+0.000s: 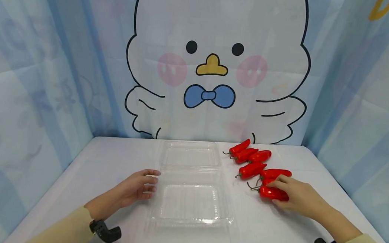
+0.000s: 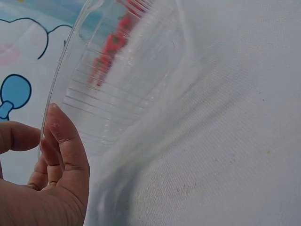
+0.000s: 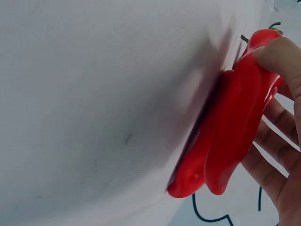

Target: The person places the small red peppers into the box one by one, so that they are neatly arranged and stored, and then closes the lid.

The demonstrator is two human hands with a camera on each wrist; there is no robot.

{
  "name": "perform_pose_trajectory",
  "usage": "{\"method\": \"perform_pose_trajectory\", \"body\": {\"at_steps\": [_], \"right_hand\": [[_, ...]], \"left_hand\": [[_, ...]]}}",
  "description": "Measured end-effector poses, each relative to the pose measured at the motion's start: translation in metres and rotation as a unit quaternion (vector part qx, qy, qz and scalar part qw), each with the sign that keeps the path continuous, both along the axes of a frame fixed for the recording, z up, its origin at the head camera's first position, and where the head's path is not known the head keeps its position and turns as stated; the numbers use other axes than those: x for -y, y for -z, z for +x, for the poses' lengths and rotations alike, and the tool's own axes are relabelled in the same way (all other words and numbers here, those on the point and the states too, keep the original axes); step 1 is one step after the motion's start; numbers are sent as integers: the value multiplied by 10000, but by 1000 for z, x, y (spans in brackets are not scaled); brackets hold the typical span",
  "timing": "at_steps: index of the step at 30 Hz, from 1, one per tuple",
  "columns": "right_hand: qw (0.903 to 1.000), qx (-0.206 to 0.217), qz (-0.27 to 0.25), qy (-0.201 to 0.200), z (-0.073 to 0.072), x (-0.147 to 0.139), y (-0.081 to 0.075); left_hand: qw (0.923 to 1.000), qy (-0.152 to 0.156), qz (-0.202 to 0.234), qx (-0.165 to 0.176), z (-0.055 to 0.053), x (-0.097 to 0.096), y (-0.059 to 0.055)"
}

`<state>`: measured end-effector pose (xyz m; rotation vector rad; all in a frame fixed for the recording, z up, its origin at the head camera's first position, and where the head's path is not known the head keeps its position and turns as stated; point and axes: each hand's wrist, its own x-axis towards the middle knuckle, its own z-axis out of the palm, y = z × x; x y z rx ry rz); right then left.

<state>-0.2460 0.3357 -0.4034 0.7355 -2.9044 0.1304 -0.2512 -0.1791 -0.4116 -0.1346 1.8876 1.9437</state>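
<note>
A clear plastic clamshell box [image 1: 189, 203] lies unfolded at the middle of the white table, its lid [image 1: 192, 153] toward the back. At the box's left edge is my left hand [image 1: 141, 187]; in the left wrist view its fingertips [image 2: 61, 127] meet the thin rim from both sides and pinch it. To the right of the box, my right hand [image 1: 297, 194] grips a glossy red chili pepper [image 3: 240, 117], thumb on its near side. Another red pepper [image 3: 200, 155] lies right beside the held one, partly hidden by it.
More red peppers [image 1: 251, 170] with thin green stems lie in a loose row toward the back right of the white table [image 1: 112, 157]. Printed curtains [image 1: 350, 90] surround the table at the back and both sides.
</note>
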Motion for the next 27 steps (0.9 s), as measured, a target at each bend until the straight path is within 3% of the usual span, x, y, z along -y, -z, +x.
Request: {"method": "perform_pose_trajectory", "body": {"at_steps": [11, 19, 27], "right_hand": [[9991, -333, 21, -245, 5, 21, -18], [9991, -285, 139, -265, 9, 37, -28], [9958, -647, 212, -616, 15, 54, -36]], "left_hand": [[10000, -20, 82, 26, 0, 1, 2], [9999, 21, 108, -17, -1, 1, 3], [9999, -41, 160, -19, -1, 1, 6]]}}
